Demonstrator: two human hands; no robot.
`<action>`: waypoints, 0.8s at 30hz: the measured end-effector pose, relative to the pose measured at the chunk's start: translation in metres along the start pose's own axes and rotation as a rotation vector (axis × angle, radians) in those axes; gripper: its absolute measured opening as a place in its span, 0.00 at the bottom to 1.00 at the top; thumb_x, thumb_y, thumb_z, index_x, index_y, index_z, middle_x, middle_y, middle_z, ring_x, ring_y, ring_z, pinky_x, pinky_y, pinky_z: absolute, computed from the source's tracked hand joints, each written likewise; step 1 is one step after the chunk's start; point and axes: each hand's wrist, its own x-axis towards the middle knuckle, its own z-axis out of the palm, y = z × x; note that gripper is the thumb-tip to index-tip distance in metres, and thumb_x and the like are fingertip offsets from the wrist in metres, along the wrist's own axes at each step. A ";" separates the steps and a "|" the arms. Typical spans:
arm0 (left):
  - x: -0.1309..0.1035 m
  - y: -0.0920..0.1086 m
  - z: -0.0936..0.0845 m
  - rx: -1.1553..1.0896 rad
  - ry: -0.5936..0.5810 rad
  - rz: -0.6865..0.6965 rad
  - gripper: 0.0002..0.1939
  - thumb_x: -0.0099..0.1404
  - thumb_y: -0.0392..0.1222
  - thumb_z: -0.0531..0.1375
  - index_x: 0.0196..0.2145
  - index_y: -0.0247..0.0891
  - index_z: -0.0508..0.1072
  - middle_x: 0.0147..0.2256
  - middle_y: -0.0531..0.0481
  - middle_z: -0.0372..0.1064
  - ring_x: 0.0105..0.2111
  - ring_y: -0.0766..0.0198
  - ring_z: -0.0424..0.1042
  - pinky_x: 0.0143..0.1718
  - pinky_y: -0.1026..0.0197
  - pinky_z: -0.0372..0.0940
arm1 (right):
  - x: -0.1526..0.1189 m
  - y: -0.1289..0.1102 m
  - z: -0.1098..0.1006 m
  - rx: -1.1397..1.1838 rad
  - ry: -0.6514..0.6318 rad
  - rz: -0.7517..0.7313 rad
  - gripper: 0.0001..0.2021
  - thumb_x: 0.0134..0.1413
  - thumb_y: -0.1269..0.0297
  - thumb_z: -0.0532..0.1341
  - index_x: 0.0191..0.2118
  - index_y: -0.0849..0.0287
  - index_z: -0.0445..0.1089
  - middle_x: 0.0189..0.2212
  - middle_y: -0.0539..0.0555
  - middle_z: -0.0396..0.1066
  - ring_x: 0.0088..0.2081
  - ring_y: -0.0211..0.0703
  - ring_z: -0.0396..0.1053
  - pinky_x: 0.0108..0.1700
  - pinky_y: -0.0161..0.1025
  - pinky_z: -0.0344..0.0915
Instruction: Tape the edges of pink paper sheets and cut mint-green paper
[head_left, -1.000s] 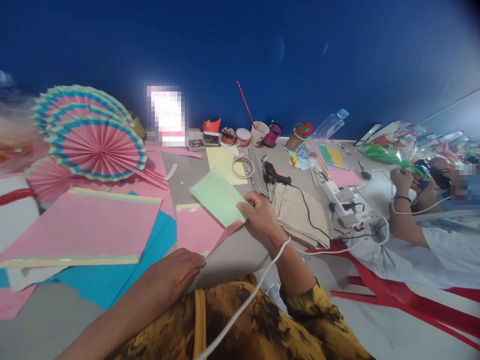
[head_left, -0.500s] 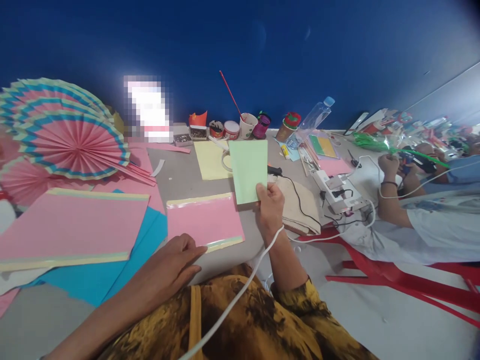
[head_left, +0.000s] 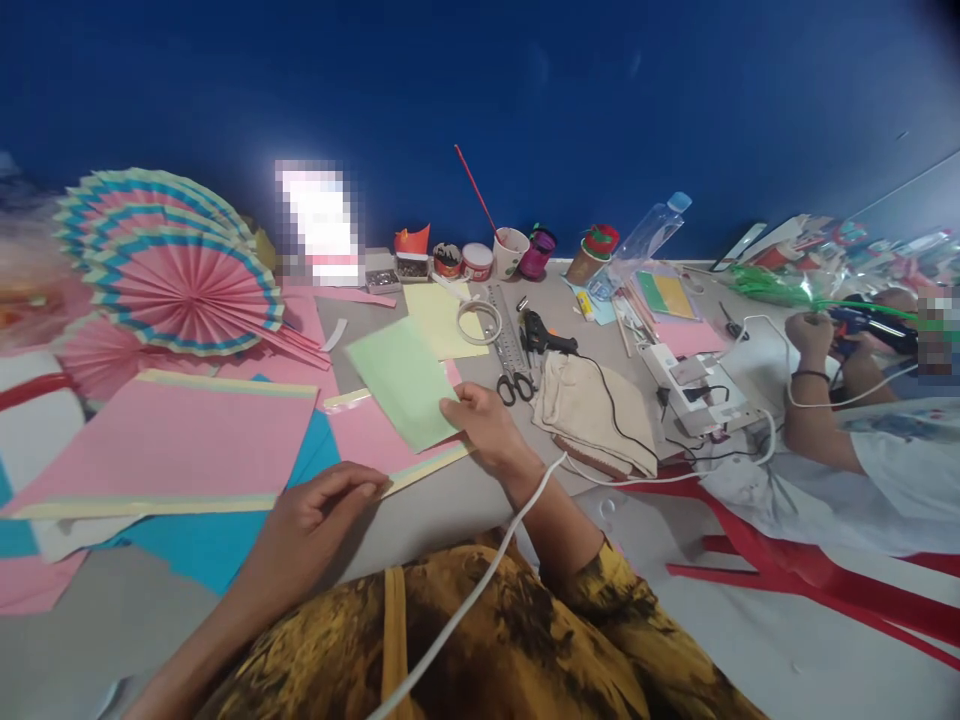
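Observation:
A light green paper (head_left: 405,382) is pinched at its lower right corner by my right hand (head_left: 491,428), tilted over a pink sheet (head_left: 360,438) with pale green and yellow edge strips. My left hand (head_left: 322,515) is at the near left edge of that pink sheet, thumb and forefinger close together at its yellow strip; whether they grip it is hard to tell. To the left lies a larger pink sheet (head_left: 180,440) with similar strips, over blue paper (head_left: 202,550). A yellow sheet (head_left: 435,315) with a tape roll (head_left: 480,338) lies behind the green paper.
Pleated paper fans (head_left: 187,295) stand at the left. Scissors (head_left: 516,388), a glue gun (head_left: 547,335), folded cloth (head_left: 592,415) and a power strip (head_left: 694,390) lie to the right. Cups line the wall. A white cable crosses my right wrist. Another person's hands (head_left: 810,335) work at far right.
My right hand has moved left and down, bringing the green paper tilted over the pink sheet. The scissors and glue gun now show. The whole view has shifted slightly.

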 end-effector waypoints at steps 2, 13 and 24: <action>-0.002 -0.008 -0.007 -0.202 0.085 -0.148 0.18 0.62 0.62 0.66 0.34 0.46 0.83 0.35 0.47 0.85 0.36 0.52 0.82 0.43 0.54 0.77 | 0.002 0.001 -0.006 0.022 -0.032 0.041 0.20 0.43 0.49 0.76 0.31 0.57 0.72 0.23 0.45 0.71 0.27 0.39 0.69 0.32 0.36 0.65; 0.013 -0.002 -0.012 0.254 0.058 0.224 0.17 0.70 0.57 0.57 0.39 0.45 0.81 0.42 0.46 0.82 0.44 0.50 0.79 0.48 0.50 0.71 | 0.001 0.004 -0.017 0.144 -0.040 0.096 0.22 0.42 0.48 0.78 0.35 0.57 0.73 0.27 0.48 0.76 0.30 0.44 0.74 0.36 0.41 0.73; 0.027 -0.012 -0.004 0.392 -0.165 0.365 0.17 0.71 0.53 0.55 0.35 0.44 0.80 0.41 0.44 0.79 0.45 0.49 0.75 0.47 0.49 0.69 | 0.003 -0.011 -0.039 0.316 0.242 -0.114 0.18 0.50 0.50 0.75 0.38 0.53 0.70 0.38 0.52 0.81 0.40 0.47 0.79 0.43 0.46 0.80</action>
